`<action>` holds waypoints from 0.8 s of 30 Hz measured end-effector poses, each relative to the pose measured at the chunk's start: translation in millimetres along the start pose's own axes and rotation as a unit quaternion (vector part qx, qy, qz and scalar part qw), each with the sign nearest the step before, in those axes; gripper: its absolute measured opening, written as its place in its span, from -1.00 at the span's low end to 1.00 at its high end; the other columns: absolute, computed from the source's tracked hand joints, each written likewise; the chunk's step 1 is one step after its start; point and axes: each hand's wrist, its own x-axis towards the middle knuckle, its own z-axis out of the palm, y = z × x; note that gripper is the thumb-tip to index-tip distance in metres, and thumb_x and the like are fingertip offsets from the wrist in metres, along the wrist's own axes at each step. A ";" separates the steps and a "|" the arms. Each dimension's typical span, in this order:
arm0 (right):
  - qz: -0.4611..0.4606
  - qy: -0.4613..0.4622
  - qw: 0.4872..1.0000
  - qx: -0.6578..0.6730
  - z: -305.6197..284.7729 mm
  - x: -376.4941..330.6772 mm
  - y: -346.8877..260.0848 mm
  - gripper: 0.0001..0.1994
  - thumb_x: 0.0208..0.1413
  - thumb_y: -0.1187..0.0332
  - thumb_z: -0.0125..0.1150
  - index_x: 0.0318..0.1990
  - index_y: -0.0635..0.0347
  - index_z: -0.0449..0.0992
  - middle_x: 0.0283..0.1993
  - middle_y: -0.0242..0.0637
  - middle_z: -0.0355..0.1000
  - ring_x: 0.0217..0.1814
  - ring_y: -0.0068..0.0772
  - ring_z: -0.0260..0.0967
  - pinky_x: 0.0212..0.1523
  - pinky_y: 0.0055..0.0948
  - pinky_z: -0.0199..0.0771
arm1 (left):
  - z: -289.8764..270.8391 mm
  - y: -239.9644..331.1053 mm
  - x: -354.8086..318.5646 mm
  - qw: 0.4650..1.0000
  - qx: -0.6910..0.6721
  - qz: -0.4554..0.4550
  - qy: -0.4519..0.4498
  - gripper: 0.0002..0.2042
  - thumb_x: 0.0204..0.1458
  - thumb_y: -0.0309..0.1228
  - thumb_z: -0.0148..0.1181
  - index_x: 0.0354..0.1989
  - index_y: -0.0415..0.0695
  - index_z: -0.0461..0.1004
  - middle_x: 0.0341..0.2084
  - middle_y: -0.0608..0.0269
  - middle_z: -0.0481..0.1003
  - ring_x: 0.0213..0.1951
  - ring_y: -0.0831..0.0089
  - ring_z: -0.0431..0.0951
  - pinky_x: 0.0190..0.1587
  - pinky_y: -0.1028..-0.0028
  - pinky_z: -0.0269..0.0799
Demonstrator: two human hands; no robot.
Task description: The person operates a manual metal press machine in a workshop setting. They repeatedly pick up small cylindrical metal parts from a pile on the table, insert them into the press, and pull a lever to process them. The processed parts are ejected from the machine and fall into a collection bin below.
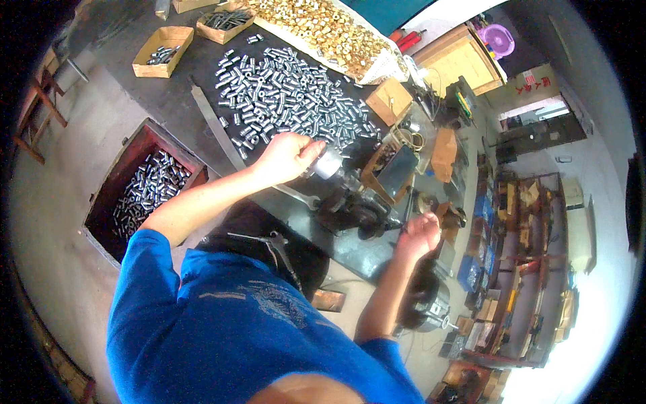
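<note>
My left hand [289, 158] is closed, thumb and fingers together, right beside the round silver chuck [328, 163] of a small dark bench machine [353, 209]. What the fingers pinch, if anything, is too small to make out. To the right, my right hand [420, 236] is curled into a fist at the end of the machine's handle, with most of the grip hidden inside it. Just beyond my left hand, short shiny metal sleeves [289, 94] lie in a wide loose heap on the dark bench. A wrench [296, 195] rests below the chuck.
A red-lined bin [195, 176] of similar sleeves stands at the left. Brass-coloured parts [323, 30] cover a sheet at the back. Small boxes [156, 67] and a long flat metal bar [215, 124] lie on the bench. Shelves [518, 262] line the right side.
</note>
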 end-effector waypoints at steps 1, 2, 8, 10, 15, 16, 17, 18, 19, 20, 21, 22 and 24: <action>0.002 -0.010 1.000 0.007 -2.8 -3.2 -3.0 -0.83 -0.05 0.38 -0.15 -0.52 0.28 0.32 -0.69 -0.50 0.07 -0.74 -0.76 -0.13 -0.79 -0.75 -0.24 | -1.6 0.5 0.3 1.000 0.014 -0.016 -0.013 -0.63 -0.04 -0.22 0.02 -0.75 -0.25 0.37 -0.86 0.00 0.25 -0.77 0.21 0.34 -0.69 0.35 0.17; 0.006 -0.018 1.000 0.015 -4.7 -6.5 -5.6 -0.83 -0.04 0.38 -0.15 -0.52 0.28 0.32 -0.70 -0.50 0.07 -0.75 -0.76 -0.14 -0.79 -0.75 -0.24 | -1.4 -0.6 -0.3 1.000 0.005 -0.006 -0.009 -0.63 -0.03 -0.25 0.01 -0.76 -0.26 0.33 -0.88 0.07 0.19 -0.78 0.34 0.24 -0.70 0.38 0.11; 0.036 0.002 0.999 0.011 -4.2 2.9 -0.4 -0.84 -0.03 0.43 -0.19 -0.51 0.29 0.32 -0.66 -0.50 0.09 -0.74 -0.76 -0.14 -0.80 -0.73 -0.22 | 1.7 -6.6 -4.4 0.999 -0.022 0.028 0.011 -0.64 0.00 -0.31 0.00 -0.75 -0.28 0.27 -0.90 0.22 0.08 -0.78 0.59 0.05 -0.72 0.46 0.01; 0.030 0.024 0.999 -0.016 -1.9 13.1 5.2 -0.84 -0.03 0.44 -0.19 -0.51 0.29 0.33 -0.66 -0.50 0.10 -0.74 -0.76 -0.13 -0.80 -0.73 -0.21 | 5.4 -8.6 -3.3 0.998 -0.021 0.049 0.026 -0.63 0.00 -0.30 0.00 -0.76 -0.27 0.26 -0.90 0.25 0.08 -0.78 0.61 0.05 -0.73 0.47 0.00; 0.009 0.044 0.996 -0.076 5.9 25.6 19.6 -0.83 -0.03 0.42 -0.16 -0.52 0.29 0.35 -0.68 -0.49 0.11 -0.73 -0.75 -0.06 -0.78 -0.73 -0.19 | 4.5 -6.0 -3.8 0.999 -0.038 0.019 0.012 -0.61 0.01 -0.28 0.00 -0.79 -0.26 0.25 -0.91 0.34 0.06 -0.76 0.67 0.04 -0.73 0.50 -0.04; 0.004 0.039 0.996 -0.079 6.5 25.1 20.0 -0.83 -0.03 0.42 -0.16 -0.52 0.29 0.35 -0.68 -0.49 0.12 -0.73 -0.75 -0.06 -0.78 -0.73 -0.19 | 4.1 -6.3 -3.3 0.999 -0.042 0.017 0.015 -0.61 0.01 -0.28 0.00 -0.79 -0.26 0.25 -0.91 0.35 0.06 -0.76 0.67 0.04 -0.73 0.50 -0.03; -0.002 0.037 0.996 -0.084 6.1 23.1 19.5 -0.82 -0.03 0.41 -0.15 -0.52 0.29 0.35 -0.68 -0.49 0.12 -0.73 -0.75 -0.06 -0.78 -0.73 -0.19 | 4.6 -6.7 -2.9 0.999 -0.048 0.016 0.016 -0.61 0.01 -0.29 0.00 -0.79 -0.25 0.25 -0.91 0.35 0.06 -0.76 0.67 0.04 -0.73 0.50 -0.03; -0.004 0.040 0.997 -0.072 5.2 21.0 18.3 -0.83 -0.03 0.42 -0.15 -0.52 0.29 0.35 -0.68 -0.49 0.11 -0.73 -0.75 -0.06 -0.77 -0.73 -0.18 | 5.4 -6.7 -2.7 0.998 -0.053 0.015 0.017 -0.61 0.01 -0.29 0.00 -0.79 -0.25 0.25 -0.91 0.35 0.07 -0.76 0.67 0.04 -0.73 0.49 -0.03; -0.007 0.044 0.997 -0.060 3.9 18.5 16.5 -0.83 -0.03 0.42 -0.15 -0.53 0.29 0.35 -0.69 -0.49 0.11 -0.73 -0.74 -0.06 -0.77 -0.73 -0.18 | 6.7 -6.4 -2.6 0.998 -0.058 0.012 0.018 -0.61 0.01 -0.29 0.00 -0.80 -0.25 0.25 -0.91 0.36 0.07 -0.76 0.67 0.04 -0.73 0.49 -0.03; -0.008 0.047 0.998 -0.047 6.3 13.8 14.4 -0.83 -0.03 0.42 -0.15 -0.53 0.29 0.35 -0.69 -0.49 0.11 -0.74 -0.74 -0.07 -0.77 -0.73 -0.18 | 6.6 -6.5 -2.9 0.998 -0.060 0.008 0.020 -0.61 0.01 -0.29 0.00 -0.80 -0.25 0.25 -0.90 0.37 0.07 -0.76 0.67 0.04 -0.73 0.49 -0.03; -0.011 0.049 0.998 -0.038 8.2 9.2 10.1 -0.83 -0.03 0.42 -0.16 -0.53 0.29 0.35 -0.69 -0.48 0.11 -0.74 -0.74 -0.07 -0.77 -0.73 -0.17 | 6.3 -6.2 -2.8 0.998 -0.062 0.004 0.021 -0.61 0.01 -0.29 0.00 -0.80 -0.25 0.25 -0.90 0.37 0.07 -0.75 0.67 0.04 -0.73 0.49 -0.03; -0.014 0.051 0.998 -0.029 9.8 4.2 3.1 -0.83 -0.03 0.43 -0.17 -0.52 0.29 0.34 -0.69 -0.48 0.11 -0.74 -0.74 -0.07 -0.77 -0.73 -0.17 | 5.7 -5.4 -2.1 0.998 -0.058 -0.004 0.008 -0.61 0.01 -0.29 0.00 -0.80 -0.25 0.25 -0.90 0.37 0.08 -0.75 0.67 0.05 -0.72 0.50 -0.02; -0.008 0.038 0.999 -0.012 2.8 -5.4 -2.4 -0.83 -0.02 0.42 -0.19 -0.51 0.29 0.33 -0.69 -0.46 0.10 -0.75 -0.73 -0.07 -0.79 -0.73 -0.17 | 3.4 -5.9 -0.7 0.998 -0.048 -0.025 -0.016 -0.61 0.01 -0.29 -0.01 -0.80 -0.25 0.25 -0.90 0.36 0.10 -0.75 0.67 0.06 -0.72 0.50 -0.02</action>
